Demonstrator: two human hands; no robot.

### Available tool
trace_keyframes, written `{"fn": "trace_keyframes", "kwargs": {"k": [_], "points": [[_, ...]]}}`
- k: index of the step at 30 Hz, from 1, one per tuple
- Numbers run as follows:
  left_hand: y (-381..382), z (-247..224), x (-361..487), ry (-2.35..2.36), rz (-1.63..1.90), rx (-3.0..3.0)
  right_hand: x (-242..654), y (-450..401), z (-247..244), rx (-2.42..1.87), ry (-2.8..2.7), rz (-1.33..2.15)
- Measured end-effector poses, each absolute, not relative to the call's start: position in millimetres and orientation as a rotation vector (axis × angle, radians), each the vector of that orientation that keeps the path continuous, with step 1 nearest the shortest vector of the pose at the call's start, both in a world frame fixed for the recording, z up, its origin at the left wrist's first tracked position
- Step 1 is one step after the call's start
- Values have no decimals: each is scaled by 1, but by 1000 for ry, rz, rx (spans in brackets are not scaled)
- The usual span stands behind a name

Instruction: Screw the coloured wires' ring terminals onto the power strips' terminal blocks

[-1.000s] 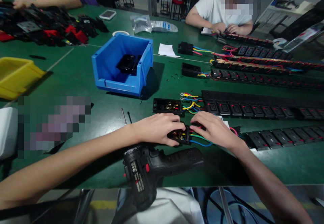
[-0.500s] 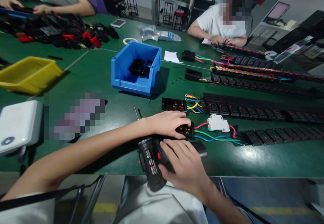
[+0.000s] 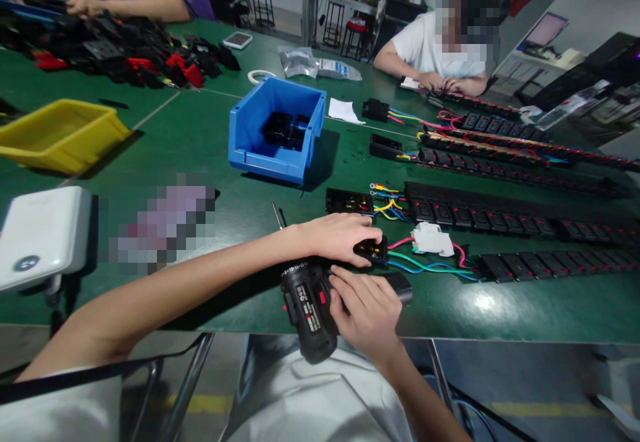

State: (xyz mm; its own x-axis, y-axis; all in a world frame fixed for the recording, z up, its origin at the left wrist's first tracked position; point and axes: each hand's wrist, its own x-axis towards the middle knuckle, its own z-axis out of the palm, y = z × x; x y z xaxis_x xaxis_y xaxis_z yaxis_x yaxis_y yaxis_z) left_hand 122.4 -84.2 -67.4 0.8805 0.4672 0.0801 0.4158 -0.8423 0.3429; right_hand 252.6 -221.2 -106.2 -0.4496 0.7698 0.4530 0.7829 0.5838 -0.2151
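My left hand (image 3: 345, 237) reaches in from the left, its fingers bent around a small black housing (image 3: 373, 251) with metal contacts inside. Pink, green and blue wires run from that housing to a white part (image 3: 433, 239) and a black socket strip (image 3: 540, 264). A black power drill (image 3: 310, 315) lies near the table's front edge, its bit end pointing away from me. Over its handle is my right hand (image 3: 367, 305), fingers drawn together toward the thumb; whatever they pinch is hidden.
A blue bin (image 3: 270, 160) holding black parts stands behind my left hand. More socket strips (image 3: 480, 219) lie to the right. At left are a yellow tray (image 3: 65, 152), a white device (image 3: 45, 235) and a blurred flat item (image 3: 170, 219). Other people sit across the table.
My right hand's fingers, spread over the drill before, have curled in closer together. My left hand stays on the black housing. The whole view has shifted slightly.
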Motion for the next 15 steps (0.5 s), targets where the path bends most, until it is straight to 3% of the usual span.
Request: {"fn": "trace_keyframes", "kwargs": {"k": [6,11,15], "points": [[-83,-69,123,653,239,2740,255,-222,-101,-1200,-2267,1],[-83,-69,122,644,247,2741,268,-224,-84,-1130,-2570,162],[-83,-69,122,647,257,2736,267,-220,-77,-1095,-2738,100]]}}
